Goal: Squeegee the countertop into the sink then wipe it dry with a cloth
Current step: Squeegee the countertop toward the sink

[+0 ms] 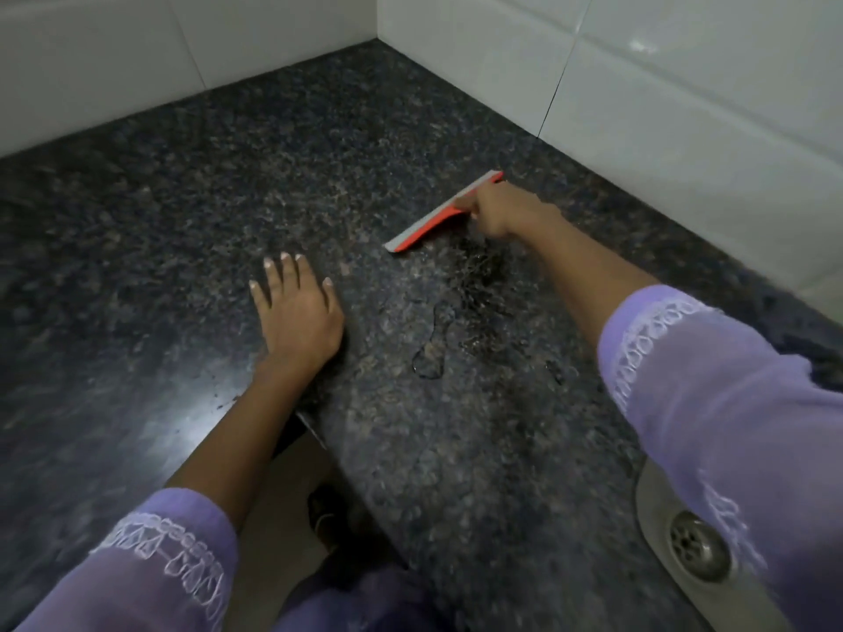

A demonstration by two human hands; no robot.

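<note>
While stroke is under way: right hand (499, 212) fisted round orange squeegee with grey blade (438, 215), blade on dark speckled granite countertop (228, 198).
Left hand: (296, 312) flat, fingers spread, holding nothing.
Risk: water puddle (431, 353) sits nearer than blade; steel sink (657, 508) near-right; a skewed pull likely sends water over front edge.
Around: white tiled walls (661, 84); no cloth visible.

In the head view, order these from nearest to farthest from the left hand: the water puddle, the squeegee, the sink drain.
From the left hand:
1. Water puddle, just to its right on the countertop.
2. Squeegee, farther back and right, held in the right hand.
3. Sink drain, far right, near the person.
</note>
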